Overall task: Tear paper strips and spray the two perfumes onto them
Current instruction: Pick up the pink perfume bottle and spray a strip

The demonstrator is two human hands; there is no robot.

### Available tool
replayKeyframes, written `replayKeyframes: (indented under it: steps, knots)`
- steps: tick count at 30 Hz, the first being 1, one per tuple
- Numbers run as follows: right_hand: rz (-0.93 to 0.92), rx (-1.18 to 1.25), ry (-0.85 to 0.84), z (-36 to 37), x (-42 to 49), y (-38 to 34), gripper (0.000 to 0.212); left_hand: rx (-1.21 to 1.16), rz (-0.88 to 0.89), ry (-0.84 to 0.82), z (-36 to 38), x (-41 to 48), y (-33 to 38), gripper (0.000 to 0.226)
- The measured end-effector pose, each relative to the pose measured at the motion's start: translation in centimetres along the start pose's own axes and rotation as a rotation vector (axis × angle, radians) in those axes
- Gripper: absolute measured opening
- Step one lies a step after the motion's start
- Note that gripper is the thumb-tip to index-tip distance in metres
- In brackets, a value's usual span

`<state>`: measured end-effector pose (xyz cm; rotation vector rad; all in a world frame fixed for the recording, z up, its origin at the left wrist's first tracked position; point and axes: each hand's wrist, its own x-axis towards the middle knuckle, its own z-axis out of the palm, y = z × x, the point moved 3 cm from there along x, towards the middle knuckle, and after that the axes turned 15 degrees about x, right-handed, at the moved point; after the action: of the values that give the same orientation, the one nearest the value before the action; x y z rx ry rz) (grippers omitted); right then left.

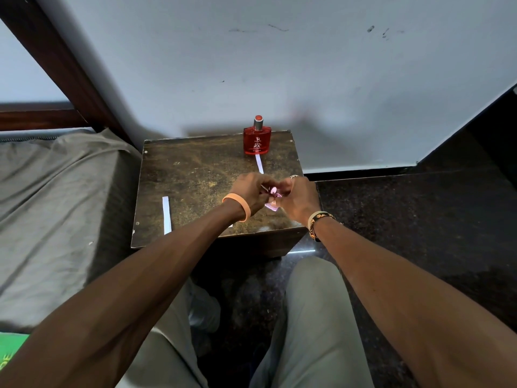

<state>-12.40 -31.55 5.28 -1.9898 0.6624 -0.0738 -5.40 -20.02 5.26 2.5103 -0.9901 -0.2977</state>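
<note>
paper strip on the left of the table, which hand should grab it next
Probably left: the left hand is nearer the paper strip; the right hand would have to cross over.

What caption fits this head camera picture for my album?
The left hand and right hand grip a pink perfume bottle over a table holding a red perfume bottle and paper strips.

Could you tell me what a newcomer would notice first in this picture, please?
The red perfume bottle stands upright at the far edge of the table, a paper strip lying before it. The left grip and right grip meet over the table, holding a small pink perfume bottle; a second strip lies near the left edge.
</note>
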Motion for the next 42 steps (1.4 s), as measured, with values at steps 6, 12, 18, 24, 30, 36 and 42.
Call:
replayKeyframes:
  steps: [6,12,18,24,30,36,42]
  knots:
    - [-0.079,0.041,0.066,-0.7,-0.1,-1.7,0.030,-0.083,-0.068,0.093,-1.9,-0.4,0.7,0.030]
    - [-0.169,0.074,0.068,-1.4,-0.3,-4.6,0.029,-0.133,-0.086,0.170,-4.8,-0.9,0.8,0.036]
    - [-0.222,0.127,0.032,-1.0,-0.6,-7.5,0.031,-0.154,-0.113,0.247,-7.2,-1.5,0.1,0.036]
    - [-0.304,0.188,-0.025,0.0,-0.2,-10.7,0.031,-0.288,-0.164,0.305,-9.6,-2.2,-2.0,0.031]
    - [-0.363,0.117,-0.115,3.8,0.3,-14.7,0.021,-0.625,-0.317,0.328,-11.8,-4.0,-6.6,0.030]
    - [-0.384,0.046,-0.214,10.5,1.6,-16.1,0.024,-0.716,-0.386,0.333,-12.1,-6.5,-12.8,0.025]
    - [-0.328,0.028,-0.361,17.4,2.5,-15.4,0.022,-0.701,-0.472,0.306,-10.3,-8.0,-19.2,0.030]
